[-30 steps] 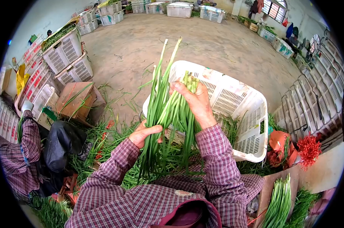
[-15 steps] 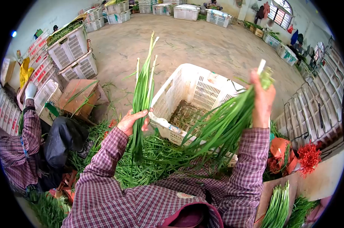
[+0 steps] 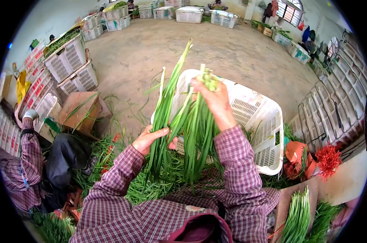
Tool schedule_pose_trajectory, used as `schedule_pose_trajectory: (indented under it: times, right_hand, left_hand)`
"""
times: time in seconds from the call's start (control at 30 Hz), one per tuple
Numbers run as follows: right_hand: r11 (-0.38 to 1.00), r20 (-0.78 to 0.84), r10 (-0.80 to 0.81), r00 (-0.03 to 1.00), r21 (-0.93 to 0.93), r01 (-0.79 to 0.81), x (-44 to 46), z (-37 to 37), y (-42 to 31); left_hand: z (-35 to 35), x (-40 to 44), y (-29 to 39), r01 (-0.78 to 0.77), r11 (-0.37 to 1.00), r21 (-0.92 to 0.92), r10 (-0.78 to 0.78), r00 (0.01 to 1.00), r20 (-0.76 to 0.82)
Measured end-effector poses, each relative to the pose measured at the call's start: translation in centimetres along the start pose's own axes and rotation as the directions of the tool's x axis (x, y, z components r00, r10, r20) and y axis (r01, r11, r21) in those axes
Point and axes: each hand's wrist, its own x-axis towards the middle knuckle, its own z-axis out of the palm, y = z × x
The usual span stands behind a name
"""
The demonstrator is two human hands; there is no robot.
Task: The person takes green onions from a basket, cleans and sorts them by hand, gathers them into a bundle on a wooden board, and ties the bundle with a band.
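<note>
My left hand [image 3: 148,140] is closed around a small bunch of garlic chives [image 3: 162,117], held upright with the pale stem ends on top. In my right hand [image 3: 216,103] is a thicker bunch of garlic chives [image 3: 199,137], gripped near its stem ends, its leaves hanging down. The two bunches meet in front of me, and some leaves cross near my left fingers. Behind them stands a white plastic crate [image 3: 274,117], partly hidden by my right hand and the leaves. Loose green leaves [image 3: 151,184] lie in a heap below my hands.
Trimmed garlic chives [image 3: 297,214] lie on a board at lower right, near a red tie bundle [image 3: 328,162]. A co-worker's gloved hand [image 3: 30,115] is at left, beside a cardboard box [image 3: 79,111]. Stacked crates [image 3: 333,109] line the right side.
My right hand has moved left with its bunch, from the crate's right side to beside the left bunch. The crate appears shifted right and turned. My left hand has moved slightly right.
</note>
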Motion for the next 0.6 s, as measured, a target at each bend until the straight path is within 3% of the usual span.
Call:
schedule_pose_trajectory:
  times: [0.03, 0.1, 0.13, 0.2, 0.27, 0.33, 0.5, 0.6]
  right_hand:
    - [1.000, -0.088, 0.001, 0.996, -0.031, -0.004, -0.3, -0.8, -0.1]
    - [0.998, -0.068, 0.047, 0.997, -0.031, -0.049, -0.3, -2.7, 0.1]
    - [0.995, -0.102, 0.010, 0.995, 0.102, 0.000, -0.1, -3.2, 0.7]
    - [0.968, -0.175, 0.006, 0.985, 0.247, 0.038, -0.3, -3.4, 0.4]
    - [0.980, -0.118, -0.028, 0.993, 0.192, 0.051, 0.1, -3.4, 0.4]
    - [0.998, -0.084, -0.049, 0.995, 0.046, 0.053, 0.1, -2.8, -0.4]
    - [0.988, -0.131, -0.051, 0.990, 0.136, 0.069, 0.8, -1.1, -0.3]
    - [0.985, -0.226, -0.010, 0.974, 0.164, 0.048, 0.8, -1.3, 0.1]
  left_hand:
    - [-0.5, 0.3, -0.3, -0.002, 1.000, -0.006, 0.002, 1.000, -0.003]
    - [-2.0, 1.0, -0.5, -0.037, 0.996, 0.079, 0.036, 0.999, 0.017]
    - [-2.4, 0.9, -0.2, -0.050, 0.976, 0.213, 0.054, 0.998, -0.014]
    - [-2.3, 1.2, -0.9, -0.059, 0.978, 0.199, 0.065, 0.998, -0.024]
    - [-2.8, 1.7, -1.7, -0.068, 0.980, 0.187, 0.075, 0.997, -0.033]
    - [-3.4, 2.0, -2.3, -0.145, 0.934, 0.327, 0.138, 0.989, 0.045]
    - [-2.5, 1.8, -2.9, -0.143, 0.915, 0.377, 0.129, 0.990, 0.062]
    - [-2.5, 1.9, -3.6, -0.243, 0.886, 0.394, 0.220, 0.970, 0.102]
